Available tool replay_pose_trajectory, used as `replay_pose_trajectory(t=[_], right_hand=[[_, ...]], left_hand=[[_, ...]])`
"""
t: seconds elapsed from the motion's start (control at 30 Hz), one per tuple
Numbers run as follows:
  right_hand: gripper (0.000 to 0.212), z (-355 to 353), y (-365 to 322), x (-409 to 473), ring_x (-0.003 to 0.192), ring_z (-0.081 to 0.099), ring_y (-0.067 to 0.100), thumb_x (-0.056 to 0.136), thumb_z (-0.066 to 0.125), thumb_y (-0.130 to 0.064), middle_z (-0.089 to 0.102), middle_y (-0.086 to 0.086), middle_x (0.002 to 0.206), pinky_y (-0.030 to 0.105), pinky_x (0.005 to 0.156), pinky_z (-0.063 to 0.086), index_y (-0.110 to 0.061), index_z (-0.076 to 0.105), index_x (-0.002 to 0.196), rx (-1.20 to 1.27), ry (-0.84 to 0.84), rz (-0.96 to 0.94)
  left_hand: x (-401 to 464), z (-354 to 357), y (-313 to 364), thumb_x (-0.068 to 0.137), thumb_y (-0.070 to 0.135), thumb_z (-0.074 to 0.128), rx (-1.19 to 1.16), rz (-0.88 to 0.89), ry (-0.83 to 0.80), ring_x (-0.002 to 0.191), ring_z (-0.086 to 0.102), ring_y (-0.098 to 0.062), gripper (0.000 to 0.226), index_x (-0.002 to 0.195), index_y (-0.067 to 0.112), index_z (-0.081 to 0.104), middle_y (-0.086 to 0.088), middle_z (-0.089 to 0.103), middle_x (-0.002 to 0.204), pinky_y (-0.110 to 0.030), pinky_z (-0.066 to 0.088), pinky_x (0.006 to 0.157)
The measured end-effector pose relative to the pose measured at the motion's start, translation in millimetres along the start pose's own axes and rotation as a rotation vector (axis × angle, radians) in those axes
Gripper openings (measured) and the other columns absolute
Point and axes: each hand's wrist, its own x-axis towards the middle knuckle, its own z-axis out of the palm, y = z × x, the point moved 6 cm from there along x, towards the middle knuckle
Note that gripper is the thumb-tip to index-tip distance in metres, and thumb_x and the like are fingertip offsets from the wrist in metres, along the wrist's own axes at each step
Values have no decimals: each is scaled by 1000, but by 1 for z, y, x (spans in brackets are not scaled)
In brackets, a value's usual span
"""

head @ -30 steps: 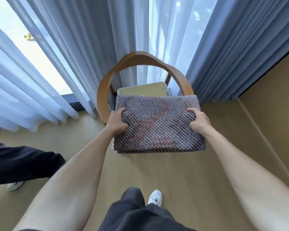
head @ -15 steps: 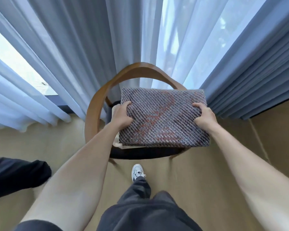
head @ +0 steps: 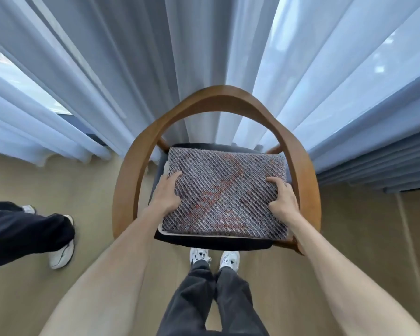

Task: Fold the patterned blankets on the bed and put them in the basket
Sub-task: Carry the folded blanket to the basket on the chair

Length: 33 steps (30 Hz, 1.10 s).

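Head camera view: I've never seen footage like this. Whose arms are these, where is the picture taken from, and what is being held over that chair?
There is no machine here. The picture comes from one wide-angle camera worn on a person's head, looking forward and down, so the two bare arms reaching in from below belong to the wearer. The left hand and the right hand each grip one side of a folded woven blanket with a grey and red pattern, thumbs on top. The blanket lies over the seat of a wooden armchair with a curved round back, on top of a pale cushion-like layer whose edge shows under it. Behind the chair hang pale sheer curtains. The wearer's white shoes show below; another person's dark trouser leg is at the left. No basket is in view.
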Motion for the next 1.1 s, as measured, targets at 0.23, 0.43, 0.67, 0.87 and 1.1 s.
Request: replay_pose_trajectory(t=[0.23,0.43,0.67,0.87,1.1], right_hand=[[72,51,17,33,107,49,23,76,49,15,41,4,126,29,79,40,-33,42,129,-23,-39,16],[74,83,30,48,96,51,21,75,52,14,33,4,138,29,72,41,-34,39,131,-103,-47,53],[76,120,43,64,109,50,30,78,55,11,35,12,133,39,85,49,-25,30,139,-276,-57,49],[72,144,56,74,114,45,33,84,50,3,27,16,137,45,90,46,-25,21,144,-297,-118,91],[61,143,28,68,135,29,46,75,61,0,28,30,147,52,109,29,-11,48,134,-663,101,-286]], left_hand=[[32,38,-46,85,-7,52,62,-66,14,119,47,-32,73,147,25,29,-10,32,144,-39,41,95],[54,64,-59,84,-11,51,116,-94,-4,120,46,-33,74,147,22,27,-12,26,146,-43,41,99],[79,100,-69,81,-12,58,256,-121,-82,129,39,-35,84,149,16,18,-18,15,150,-43,38,106],[86,114,-64,82,-11,54,375,-152,-98,137,27,-35,89,151,20,7,-19,2,154,-44,34,108],[74,120,-41,78,27,66,724,299,117,142,21,-39,71,143,15,41,-23,24,153,-52,8,114]])
